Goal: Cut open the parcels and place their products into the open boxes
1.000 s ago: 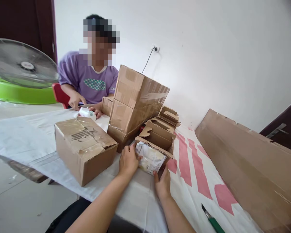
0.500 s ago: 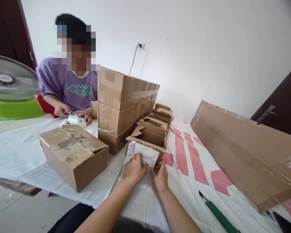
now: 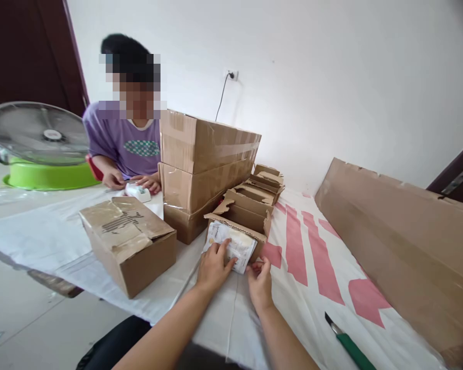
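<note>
White printed packets or sheets (image 3: 235, 245) lean against the near side of an open cardboard box (image 3: 237, 218); their exact kind is unclear. My left hand (image 3: 213, 270) lies on the front of them, fingers stretched out and thumb apart, touching the printed face. At their lower right corner, my right hand (image 3: 260, 282) has its fingers curled together. Whatever those fingertips pinch, if anything, is too small to make out. Inside the open box I see bare cardboard walls, while its bottom is hidden.
A closed cardboard box (image 3: 127, 241) sits left, before stacked long cartons (image 3: 210, 169). More open boxes (image 3: 268, 180) line up behind. A green utility knife (image 3: 349, 344) lies right, near a long cardboard piece (image 3: 405, 241). Across the table, a person (image 3: 129, 139) handles a white object (image 3: 138, 191).
My right hand has come slightly away from the white sheets, its fingers more curled. My left hand stays on them. The whole view has shifted a little to the left.
</note>
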The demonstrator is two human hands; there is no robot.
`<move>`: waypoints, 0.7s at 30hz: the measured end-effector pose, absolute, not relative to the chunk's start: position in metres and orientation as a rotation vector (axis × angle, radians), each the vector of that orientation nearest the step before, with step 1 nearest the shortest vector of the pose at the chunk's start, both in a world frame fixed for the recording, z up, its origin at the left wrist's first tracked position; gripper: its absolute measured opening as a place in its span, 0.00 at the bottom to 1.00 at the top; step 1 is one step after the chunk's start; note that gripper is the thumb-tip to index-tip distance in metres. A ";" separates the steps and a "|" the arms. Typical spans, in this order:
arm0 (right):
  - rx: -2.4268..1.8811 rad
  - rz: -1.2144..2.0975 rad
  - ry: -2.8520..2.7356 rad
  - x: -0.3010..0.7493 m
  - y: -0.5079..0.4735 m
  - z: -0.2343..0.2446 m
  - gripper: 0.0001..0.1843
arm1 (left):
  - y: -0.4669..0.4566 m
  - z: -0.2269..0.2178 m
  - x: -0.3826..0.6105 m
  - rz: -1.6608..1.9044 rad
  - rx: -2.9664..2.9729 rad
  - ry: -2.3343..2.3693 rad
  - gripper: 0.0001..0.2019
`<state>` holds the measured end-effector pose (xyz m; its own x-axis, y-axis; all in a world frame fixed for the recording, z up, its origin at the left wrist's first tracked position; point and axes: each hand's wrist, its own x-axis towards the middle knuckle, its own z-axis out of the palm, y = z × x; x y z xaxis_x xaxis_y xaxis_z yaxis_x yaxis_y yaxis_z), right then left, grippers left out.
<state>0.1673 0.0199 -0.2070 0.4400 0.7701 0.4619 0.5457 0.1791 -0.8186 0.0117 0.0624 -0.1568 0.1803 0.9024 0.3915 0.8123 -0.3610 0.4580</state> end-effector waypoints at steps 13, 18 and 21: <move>-1.402 0.400 -1.311 0.165 0.019 -0.202 0.07 | 0.065 -0.163 0.021 0.905 2.323 1.829 0.29; -1.353 0.467 -1.349 0.168 0.016 -0.200 0.14 | 0.059 -0.159 0.024 0.925 2.310 1.816 0.29; -1.327 0.516 -1.387 0.169 0.015 -0.201 0.18 | 0.061 -0.159 0.022 0.944 2.284 1.789 0.29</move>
<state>0.1690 0.0149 -0.2009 0.2209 0.8919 0.3946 0.4171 0.2793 -0.8649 0.0220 0.0606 -0.1593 0.1229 0.9042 0.4090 0.8481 -0.3097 0.4299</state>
